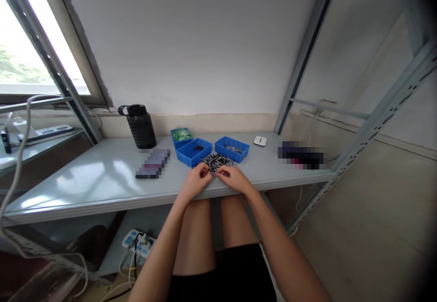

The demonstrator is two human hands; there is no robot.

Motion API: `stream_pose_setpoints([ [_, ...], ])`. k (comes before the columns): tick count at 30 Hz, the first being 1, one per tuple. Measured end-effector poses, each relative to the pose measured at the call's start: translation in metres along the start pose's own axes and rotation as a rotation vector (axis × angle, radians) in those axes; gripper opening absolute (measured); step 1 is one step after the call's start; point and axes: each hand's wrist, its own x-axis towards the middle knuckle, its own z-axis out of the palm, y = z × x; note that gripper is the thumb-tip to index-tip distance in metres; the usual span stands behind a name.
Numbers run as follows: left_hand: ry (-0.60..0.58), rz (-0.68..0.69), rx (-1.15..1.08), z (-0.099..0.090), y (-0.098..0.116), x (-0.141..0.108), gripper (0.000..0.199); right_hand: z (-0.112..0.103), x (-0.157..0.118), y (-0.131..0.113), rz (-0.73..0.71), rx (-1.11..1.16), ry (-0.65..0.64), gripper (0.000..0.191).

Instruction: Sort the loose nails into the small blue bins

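Observation:
A pile of thin silver and black metal pieces (215,161), like screws or rivets, lies on the grey shelf top. At its near left edge, my left hand (198,180) is closed, fingers curled and thumb toward them. My right hand (233,178) faces it across a small gap, its thumb and fingers pinched at the pile's near right edge. Anything in either pinch is too small to make out. Behind the left hand stands a blue bin (191,157) with a few dark pieces inside. Another blue bin (241,157), behind the right hand, contains silver pieces.
A third blue bin (175,143) with green packets stands at the back left. Farther left are a black bottle (141,129) and a blurred flat object (154,163). A small white device (260,141) and a blurred dark object (300,155) lie to the right, near metal uprights.

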Motion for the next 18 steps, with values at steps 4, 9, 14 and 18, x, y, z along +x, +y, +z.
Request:
stream_pose_setpoints([
  [4,0.005,0.003,-0.035,0.0017,-0.0012,0.0014,0.01,-0.0005,0.0003,0.0006,-0.009,0.01,0.011,0.013],
  [9,-0.042,0.045,0.03,0.0023,-0.0004,0.0015,0.015,-0.0009,0.001,0.0024,0.006,0.042,0.044,0.016],
  [14,-0.052,0.074,0.081,0.0026,-0.001,0.0016,0.018,-0.0018,0.0009,0.002,0.024,0.044,0.035,0.017],
  [18,-0.057,0.092,0.096,0.0022,0.0001,0.0013,0.019,-0.0022,-0.0002,0.0007,0.016,0.044,0.01,0.016],
])
